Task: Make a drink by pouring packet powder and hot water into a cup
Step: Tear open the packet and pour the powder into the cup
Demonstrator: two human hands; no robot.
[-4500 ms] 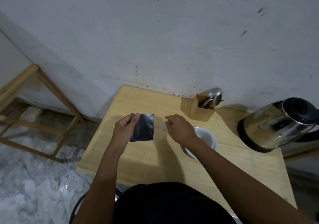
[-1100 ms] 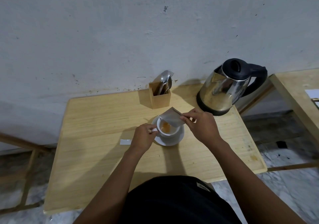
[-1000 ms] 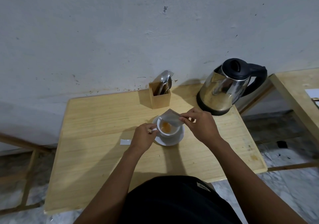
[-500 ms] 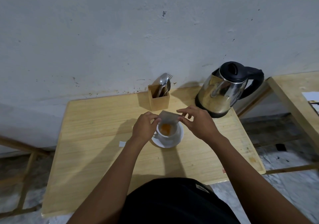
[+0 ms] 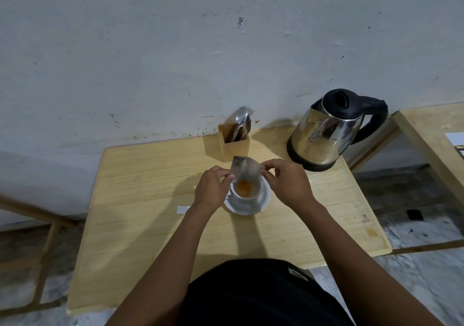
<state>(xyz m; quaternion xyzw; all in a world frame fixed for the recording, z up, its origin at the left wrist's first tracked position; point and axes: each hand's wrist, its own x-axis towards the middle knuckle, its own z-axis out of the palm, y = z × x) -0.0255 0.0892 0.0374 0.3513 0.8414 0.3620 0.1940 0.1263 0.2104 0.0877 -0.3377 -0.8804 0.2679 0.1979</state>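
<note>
A white cup (image 5: 252, 195) stands on a white saucer (image 5: 261, 206) in the middle of the wooden table (image 5: 140, 225). Orange powder (image 5: 244, 187) lies in the cup's bottom. A silvery packet (image 5: 246, 171) is held tilted just above the cup's far rim. My left hand (image 5: 212, 187) pinches the packet's left corner, and my right hand (image 5: 286, 182) pinches its right edge. A steel kettle (image 5: 329, 135) with a black lid and handle stands at the table's back right.
A wooden holder (image 5: 234, 145) with spoons and a fork stands behind the cup by the wall. A torn white strip (image 5: 183, 209) lies left of the saucer. A second wooden table (image 5: 431, 135) stands to the right. Wooden frames stand on the floor at the left.
My left hand has left the cup's handle and taken the packet's left corner. Both hands now hold the packet over the cup. More powder lies in the cup than earlier.
</note>
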